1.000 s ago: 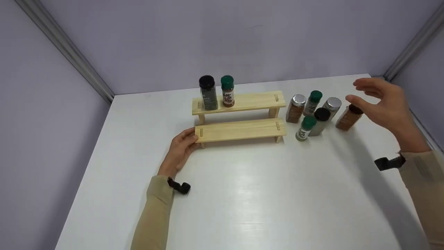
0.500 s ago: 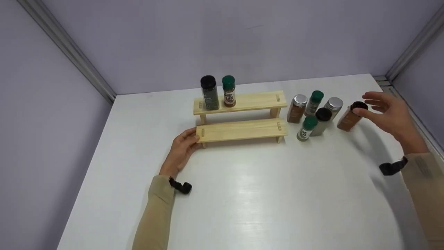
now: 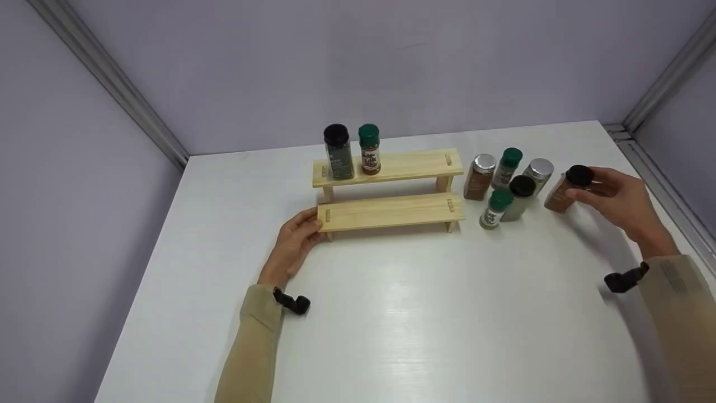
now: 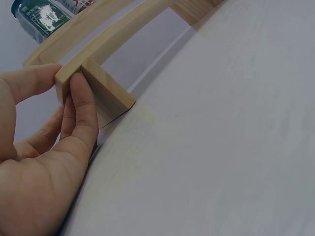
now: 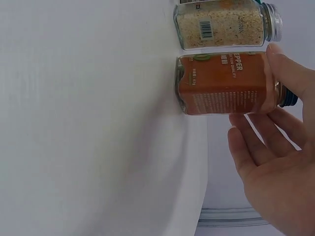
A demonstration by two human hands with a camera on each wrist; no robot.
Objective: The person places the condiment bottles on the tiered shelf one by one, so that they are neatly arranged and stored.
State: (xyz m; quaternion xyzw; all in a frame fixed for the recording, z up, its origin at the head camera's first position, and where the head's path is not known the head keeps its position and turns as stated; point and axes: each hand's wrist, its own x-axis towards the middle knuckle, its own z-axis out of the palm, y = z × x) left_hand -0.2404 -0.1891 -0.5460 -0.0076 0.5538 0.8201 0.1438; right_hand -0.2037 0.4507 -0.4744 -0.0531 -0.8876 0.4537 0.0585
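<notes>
At the left end of the front wooden shelf, my left hand pinches the board, thumb on top and fingers underneath, as the left wrist view shows close up. On the right, my right hand has its thumb and fingers around the upper part of a pepper jar with red-brown powder and a black lid. That jar stands upright on the table, its label partly readable in the right wrist view. On the raised back shelf stand a black-lidded spice jar and a green-lidded spice jar.
Left of the pepper jar stand several more jars close together: a silver-lidded one, two green-lidded ones, a black-lidded one and a jar of pale granules. The white table meets pale walls behind and at both sides.
My right hand has come down from above the pepper jar and taken hold of it near the lid. The left hand keeps its grip on the front shelf.
</notes>
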